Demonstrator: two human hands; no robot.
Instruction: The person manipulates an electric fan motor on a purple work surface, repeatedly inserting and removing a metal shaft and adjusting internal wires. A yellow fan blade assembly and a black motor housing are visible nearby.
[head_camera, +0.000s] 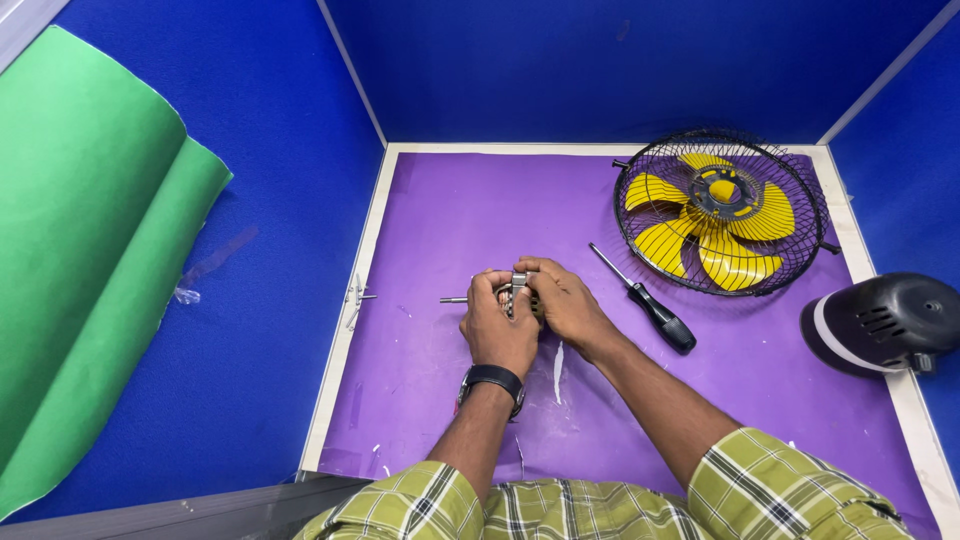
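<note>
My left hand (495, 322) and my right hand (562, 300) are pressed together over the middle of the purple mat (440, 220). Between their fingers they grip a small metal part (518, 287) with a thin shaft (453, 299) sticking out to the left. Most of the part is hidden by my fingers. A black watch sits on my left wrist.
A black-handled screwdriver (645, 300) lies just right of my hands. A black wire fan guard with yellow blades (720, 210) lies at the back right. A black motor housing (880, 322) rests at the right edge. Small metal bits (357, 297) lie on the mat's left border. Blue walls enclose the mat; green sheet at left.
</note>
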